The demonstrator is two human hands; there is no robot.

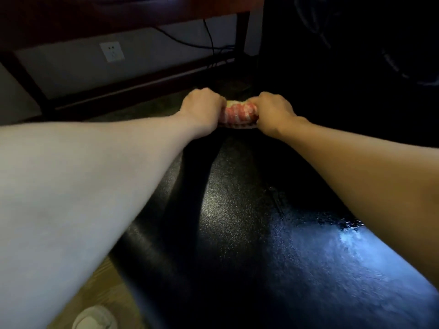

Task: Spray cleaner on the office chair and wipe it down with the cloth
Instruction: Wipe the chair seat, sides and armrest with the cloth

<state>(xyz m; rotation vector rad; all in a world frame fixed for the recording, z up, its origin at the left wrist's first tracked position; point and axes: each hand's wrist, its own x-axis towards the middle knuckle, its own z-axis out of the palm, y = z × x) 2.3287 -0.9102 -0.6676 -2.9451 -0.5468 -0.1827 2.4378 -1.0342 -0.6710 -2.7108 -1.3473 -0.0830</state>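
Here both hands grab the cloth (238, 113) at the far edge of the black chair (249, 222), the left hand (202, 106) and right hand (273, 110) squeezing its two ends, so it lies sideways between them.

Left hand (202, 104) and right hand (273, 110) bare, left forearm (95, 181) and right forearm (356, 167) uncovered to frame edge, pale rounded shoe (95, 318) at lower left.

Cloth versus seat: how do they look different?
The cloth is red and white; the seat is black. The cloth is bunched up; the seat is broad and smooth. The seat gleams wetly at its near right; the cloth looks matte. They meet at the seat's far edge, where the left hand and right hand grip the cloth.
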